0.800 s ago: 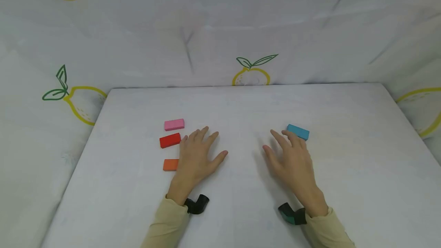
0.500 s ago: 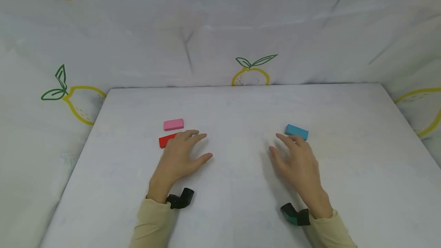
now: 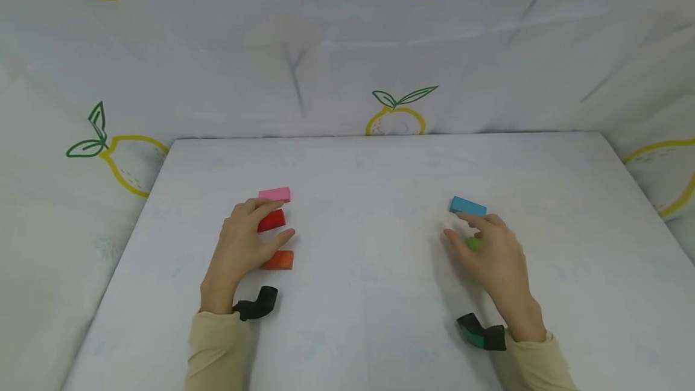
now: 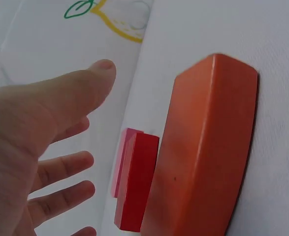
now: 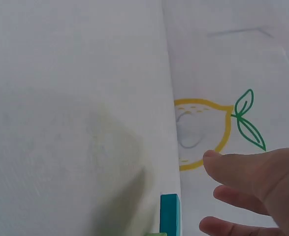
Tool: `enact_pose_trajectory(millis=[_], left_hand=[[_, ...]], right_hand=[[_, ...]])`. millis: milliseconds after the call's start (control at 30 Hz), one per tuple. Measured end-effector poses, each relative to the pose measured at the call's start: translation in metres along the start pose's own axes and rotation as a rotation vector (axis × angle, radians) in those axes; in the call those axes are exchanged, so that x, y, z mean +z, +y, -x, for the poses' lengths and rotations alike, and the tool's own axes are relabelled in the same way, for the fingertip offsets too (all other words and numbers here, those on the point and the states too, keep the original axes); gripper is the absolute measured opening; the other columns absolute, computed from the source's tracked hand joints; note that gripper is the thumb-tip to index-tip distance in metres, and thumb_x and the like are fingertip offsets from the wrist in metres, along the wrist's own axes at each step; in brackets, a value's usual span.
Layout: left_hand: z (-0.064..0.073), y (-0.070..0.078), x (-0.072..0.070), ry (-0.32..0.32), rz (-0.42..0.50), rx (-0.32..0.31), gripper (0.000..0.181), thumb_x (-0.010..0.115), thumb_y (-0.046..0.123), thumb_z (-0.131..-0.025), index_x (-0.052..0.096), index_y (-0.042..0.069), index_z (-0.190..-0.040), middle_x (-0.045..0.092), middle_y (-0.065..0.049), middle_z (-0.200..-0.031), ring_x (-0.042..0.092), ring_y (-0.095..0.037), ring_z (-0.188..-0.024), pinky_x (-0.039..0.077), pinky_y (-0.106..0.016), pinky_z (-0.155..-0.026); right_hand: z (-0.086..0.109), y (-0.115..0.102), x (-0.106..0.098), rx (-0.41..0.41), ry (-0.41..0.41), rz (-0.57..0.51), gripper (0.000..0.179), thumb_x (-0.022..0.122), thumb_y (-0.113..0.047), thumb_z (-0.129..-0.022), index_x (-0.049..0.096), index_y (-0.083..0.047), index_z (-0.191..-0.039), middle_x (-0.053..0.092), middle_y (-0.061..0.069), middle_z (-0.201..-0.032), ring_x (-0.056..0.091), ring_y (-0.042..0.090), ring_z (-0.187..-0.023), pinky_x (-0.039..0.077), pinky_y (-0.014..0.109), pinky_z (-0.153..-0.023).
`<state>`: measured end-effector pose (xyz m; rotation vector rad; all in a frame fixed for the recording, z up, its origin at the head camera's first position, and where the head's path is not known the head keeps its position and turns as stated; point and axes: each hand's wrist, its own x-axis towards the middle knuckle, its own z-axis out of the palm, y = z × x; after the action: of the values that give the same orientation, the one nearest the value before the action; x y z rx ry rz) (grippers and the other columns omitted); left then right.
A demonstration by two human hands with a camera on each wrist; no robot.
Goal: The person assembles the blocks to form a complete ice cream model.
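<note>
On the left of the table, my left hand [image 3: 239,243] hovers over a column of wooden blocks, thumb and fingers apart and nothing between them. A pink block [image 3: 275,193] lies farthest, then a red block [image 3: 273,221], then an orange block [image 3: 280,260]; the hand partly covers them. Close up in the left wrist view, the orange block [image 4: 198,147] stands apart from the thumb. My right hand [image 3: 496,258], fingers loosely bent, is over a green block [image 3: 474,243], mostly hidden beneath it. A blue block [image 3: 468,206] lies just beyond its fingertips.
The blocks lie on a white table [image 3: 369,294], whose far edge meets a white curtain [image 3: 228,65] printed with lemons. Curtain also hangs at both sides. Each wrist wears a black camera mount, such as the left mount [image 3: 257,305].
My left hand has moved left, from the inner side of the block column to over it, uncovering the orange block's right end. My right hand has shifted right, and part of the green block now shows.
</note>
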<state>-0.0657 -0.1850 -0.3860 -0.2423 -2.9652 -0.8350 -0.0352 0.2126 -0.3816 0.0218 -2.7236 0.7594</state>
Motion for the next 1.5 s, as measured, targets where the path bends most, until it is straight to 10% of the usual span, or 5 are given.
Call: enact_pose_trajectory(millis=[433, 833, 1500], left_hand=[[0.004, -0.029, -0.009, -0.057, -0.025, -0.135, 0.059, 0.072, 0.028, -0.093, 0.055, 0.007, -0.145, 0.054, -0.022, -0.143, 0.052, -0.043, -0.131, 0.046, -0.063, -0.106], [0.004, -0.031, -0.005, -0.059, -0.044, -0.128, 0.056, 0.072, 0.026, -0.092, 0.058, 0.003, -0.141, 0.056, -0.024, -0.14, 0.06, -0.039, -0.113, 0.053, -0.059, -0.094], [0.0, -0.025, 0.005, -0.069, 0.003, -0.115, 0.046, 0.069, 0.01, -0.094, 0.059, -0.004, -0.137, 0.059, -0.027, -0.132, 0.057, -0.043, -0.12, 0.052, -0.057, -0.101]], right_hand=[[-0.006, 0.015, -0.024, 0.188, -0.225, 0.048, 0.057, 0.079, -0.037, -0.087, 0.068, 0.003, -0.126, 0.071, 0.03, -0.108, 0.073, 0.043, -0.089, 0.053, 0.038, -0.057], [-0.007, 0.021, -0.031, 0.308, -0.466, 0.107, 0.07, 0.079, -0.042, -0.086, 0.064, 0.015, -0.124, 0.073, 0.032, -0.104, 0.067, 0.047, -0.093, 0.054, 0.047, -0.066], [-0.007, 0.02, -0.026, 0.366, -0.49, 0.125, 0.062, 0.077, -0.036, -0.087, 0.067, 0.014, -0.12, 0.073, 0.033, -0.104, 0.072, 0.037, -0.079, 0.053, 0.038, -0.055]])
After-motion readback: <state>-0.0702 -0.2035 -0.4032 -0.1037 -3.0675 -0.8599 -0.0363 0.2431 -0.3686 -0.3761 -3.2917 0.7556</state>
